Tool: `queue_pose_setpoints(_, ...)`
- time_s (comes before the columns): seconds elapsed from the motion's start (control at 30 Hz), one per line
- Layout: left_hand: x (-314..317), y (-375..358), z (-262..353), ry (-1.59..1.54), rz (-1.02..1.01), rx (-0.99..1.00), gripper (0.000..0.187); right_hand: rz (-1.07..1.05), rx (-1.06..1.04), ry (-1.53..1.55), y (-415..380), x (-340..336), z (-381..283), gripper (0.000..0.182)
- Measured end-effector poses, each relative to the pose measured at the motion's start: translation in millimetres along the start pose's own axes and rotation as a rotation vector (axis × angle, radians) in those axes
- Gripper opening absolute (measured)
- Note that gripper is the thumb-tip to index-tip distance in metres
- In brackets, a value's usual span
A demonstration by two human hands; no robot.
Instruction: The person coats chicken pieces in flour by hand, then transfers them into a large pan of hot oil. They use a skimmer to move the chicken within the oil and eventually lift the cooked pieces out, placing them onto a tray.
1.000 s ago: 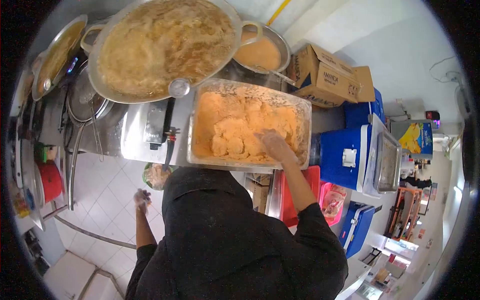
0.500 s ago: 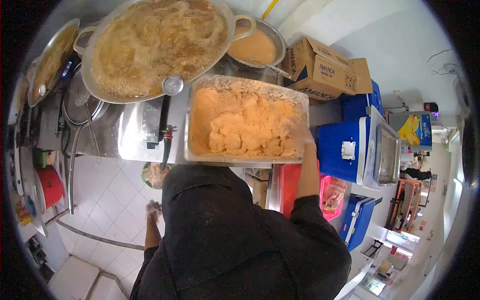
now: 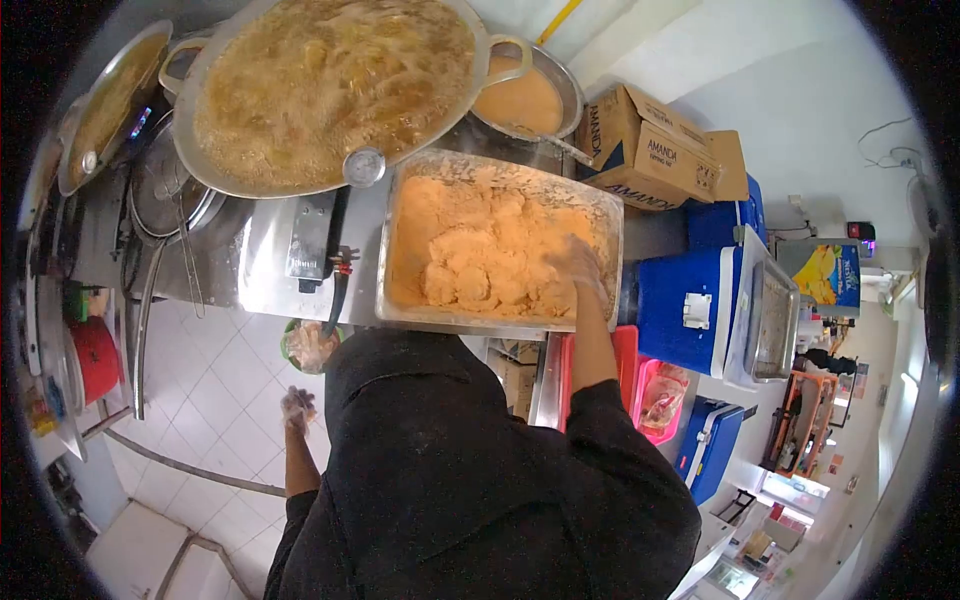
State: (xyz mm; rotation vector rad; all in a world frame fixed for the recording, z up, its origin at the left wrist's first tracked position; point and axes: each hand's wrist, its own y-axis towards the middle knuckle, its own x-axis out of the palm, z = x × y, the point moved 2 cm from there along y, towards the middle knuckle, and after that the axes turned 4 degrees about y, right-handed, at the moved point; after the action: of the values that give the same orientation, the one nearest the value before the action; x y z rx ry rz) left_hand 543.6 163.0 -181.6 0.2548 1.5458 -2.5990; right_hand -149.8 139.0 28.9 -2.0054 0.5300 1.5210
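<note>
A large metal tray (image 3: pixel 384 290) holds orange breading flour (image 3: pixel 450 210) with several coated lumps in it. My right hand (image 3: pixel 578 265) reaches into the right part of the tray, on the flour; it is blurred, but the fingers look stretched out and no held thing shows. Low at my left side, above the tiled floor, hangs my left hand (image 3: pixel 297 408), in what looks like a clear plastic glove dusted with flour. Its fingers are loosely apart with nothing visible between them. Near it stands a green bowl (image 3: pixel 288 345) with pale pieces, perhaps raw meat.
A wide pan of bubbling oil (image 3: pixel 330 90) with a round dial (image 3: pixel 364 167) stands behind the tray. Beside it are a pan of orange batter (image 3: pixel 520 100) and a cardboard box (image 3: pixel 660 150). Blue coolers (image 3: pixel 685 300) and a pink basin (image 3: pixel 662 400) lie to the right.
My right hand has moved left from the tray's right edge, further over the flour. My left hand is slightly higher and further left. The view has shifted a little.
</note>
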Motion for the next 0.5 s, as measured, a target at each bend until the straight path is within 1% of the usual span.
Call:
queue_pose_setpoints(0.03, 1.5, -4.8, 9.4, -0.027, -0.002, 0.064, 0.045, 0.093, -0.052, 0.068, -10.4, -1.5, 11.6, 0.064)
queue_pose_setpoints(0.07, 3.4, -13.9, 19.2, -0.056, -0.003, 0.126, 0.046, 0.044, 0.016, 0.258, -18.5, -4.0, 21.7, 0.059)
queue_pose_setpoints(0.1, 3.8, -13.5, 23.9, -0.044, -0.007, 0.128, 0.045, -0.008, 0.084, 0.445, -26.1, -6.1, 30.5, 0.054)
queue_pose_setpoints(0.2, 6.1, -15.6, 23.2, 0.017, 0.066, 0.046, 0.042, 0.292, 0.198, 0.631, -48.0, 0.5, 61.1, 0.040)
queue_pose_setpoints(0.23, 5.9, -18.8, 20.8, -0.008, 0.045, -0.003, 0.032, 0.291, 0.206, 0.787, -50.1, 0.6, 67.8, 0.036)
queue_pose_setpoints(0.3, 0.1, -5.3, -6.8, -0.042, -0.047, 0.065, 0.026, 0.279, 0.208, 1.100, -48.7, -13.5, 64.0, 0.027)
queue_pose_setpoints(0.33, -4.9, 1.6, -19.0, -0.069, -0.081, 0.105, 0.024, 0.276, 0.119, 0.938, -46.6, -32.6, 55.0, 0.025)
queue_pose_setpoints(0.4, -7.6, -2.1, -25.4, 0.049, -0.078, 0.000, 0.020, 0.262, -0.085, 0.632, -40.5, -87.3, 8.7, 0.021)
queue_pose_setpoints(0.43, -9.3, -1.1, -34.0, 0.052, -0.091, 0.133, 0.020, 0.188, -0.112, 0.894, -37.2, -113.4, -31.4, 0.021)
queue_pose_setpoints(0.47, -9.4, -2.8, -29.5, 0.020, -0.025, -0.035, 0.019, 0.105, -0.133, 1.153, -34.7, -138.4, -69.3, 0.021)
queue_pose_setpoints(0.5, -7.8, -2.1, -27.0, 0.007, 0.002, -0.031, 0.019, 0.102, -0.229, 1.169, -25.0, -154.5, -96.2, 0.022)
